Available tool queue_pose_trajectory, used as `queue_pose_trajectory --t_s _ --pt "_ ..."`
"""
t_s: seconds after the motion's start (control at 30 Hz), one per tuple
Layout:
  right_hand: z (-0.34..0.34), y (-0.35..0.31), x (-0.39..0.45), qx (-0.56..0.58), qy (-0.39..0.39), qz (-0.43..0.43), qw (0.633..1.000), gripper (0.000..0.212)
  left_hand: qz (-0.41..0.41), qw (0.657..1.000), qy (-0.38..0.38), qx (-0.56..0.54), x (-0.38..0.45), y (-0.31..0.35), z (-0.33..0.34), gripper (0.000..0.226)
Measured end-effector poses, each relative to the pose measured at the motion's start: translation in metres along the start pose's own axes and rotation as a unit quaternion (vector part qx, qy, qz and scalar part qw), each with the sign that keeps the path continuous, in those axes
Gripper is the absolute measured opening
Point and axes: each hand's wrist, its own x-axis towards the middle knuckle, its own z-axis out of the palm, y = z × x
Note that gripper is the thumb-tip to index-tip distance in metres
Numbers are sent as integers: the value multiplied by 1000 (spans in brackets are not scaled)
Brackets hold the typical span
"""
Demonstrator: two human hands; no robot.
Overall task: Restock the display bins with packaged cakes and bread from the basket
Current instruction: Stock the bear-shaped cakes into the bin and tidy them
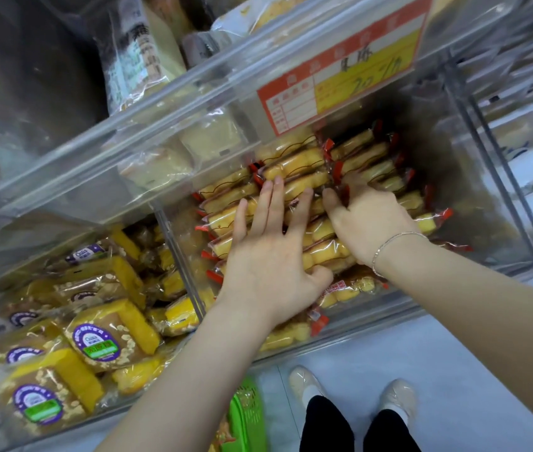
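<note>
Clear plastic bin (473, 177): left hand (268, 256) flat on crinkly cake packs (294, 164), right hand (369, 220) gripping some

orange price tag (340, 68), beige shoes (304, 381), silver bracelet (389, 244)

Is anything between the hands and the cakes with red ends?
No. Both the left hand and the right hand already rest right on the red-ended cake packs in the clear bin. Nothing visible lies between.

both hands in clear bin (473, 177): left hand (271, 265) flat on packaged cakes (294, 164), right hand (369, 220) fingers tucked among them.
</note>
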Motion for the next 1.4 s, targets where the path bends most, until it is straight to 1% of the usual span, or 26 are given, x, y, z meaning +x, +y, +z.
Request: queue_pose_trajectory --t_s 0.1,0.17,0.23,0.27,0.3,0.33,0.37,0.4,0.43,0.47,0.5,0.53,0.6,0.63,0.7,0.77,0.83,0.87,0.9,0.97,1.0,1.07,1.17,1.27,1.33,1.4 --pt "-10 -1 -4 21 -37 16 999 49 3 1000 -8 -4 -2 0 -2 95" --pt "-19 -2 -11 -9 -33 25 999 58 3 1000 -13 -14 -9 -1 -5 96" --pt "-27 -7 -26 -79 31 -5 996 53 -4 998 2 -69 -23 0 -10 92" --pt "-29 -12 -36 -105 71 -45 991 44 -12 992 19 -127 -33 0 -14 86" --pt "-27 -18 -48 -109 107 -107 982 36 -23 978 47 -203 -48 -2 -19 76" --pt "-24 -27 -60 -88 131 -186 970 30 -25 955 92 -280 -66 -5 -23 59" --pt "-19 -38 -74 -56 130 -264 954 25 -18 928 159 -336 -87 -11 -25 40" --pt "-10 -50 -88 -32 104 -338 935 24 -20 901 232 -365 -113 -20 -22 23" --pt "2 -63 -103 -14 64 -405 912 26 -44 877 291 -381 -140 -31 -17 17" --pt "20 -76 -121 -4 19 -458 889 28 -93 851 331 -398 -170 -43 -8 18" --pt "40 -87 -138 1 -24 -499 866 29 -167 817 358 -419 -198 -56 3 21" --pt "65 -97 -156 -1 -61 -531 845 30 -255 772 378 -443 -227 -71 18 24" --pt "122 -110 -190 -19 -122 -568 813 30 -426 656 400 -478 -286 -104 61 27" --pt "154 -113 -205 -39 -164 -574 801 30 -499 605 399 -475 -316 -121 88 28" --pt "227 -111 -230 -126 -285 -556 771 25 -616 531 363 -455 -376 -151 149 30" --pt "308 -96 -241 -229 -376 -518 734 20 -707 484 267 -440 -431 -168 219 28" --pt "391 -69 -241 -291 -439 -438 728 30 -757 445 151 -455 -476 -173 296 26" --pt "430 -54 -238 -316 -459 -399 729 35 -766 436 87 -464 -493 -173 333 23" --pt "469 -35 -234 -347 -467 -368 726 38 -766 444 13 -465 -506 -172 368 18" --pt "539 3 -226 -419 -465 -317 712 37 -740 492 -121 -442 -520 -166 431 21" --pt "571 23 -221 -451 -457 -305 703 36 -723 517 -160 -429 -521 -164 459 25" --pt "628 59 -211 -505 -444 -292 680 34 -702 547 -180 -419 -517 -160 508 32" --pt "698 109 -192 -561 -425 -286 650 35 -692 563 -185 -412 -510 -157 576 50" --pt "746 148 -170 -589 -397 -275 648 41 -680 594 -217 -370 -508 -162 629 80" --pt "766 168 -155 -600 -383 -260 652 53 -677 613 -226 -339 -505 -172 653 88" --pt "780 184 -145 -592 -371 -234 677 70 -687 598 -229 -343 -498 -183 672 89"
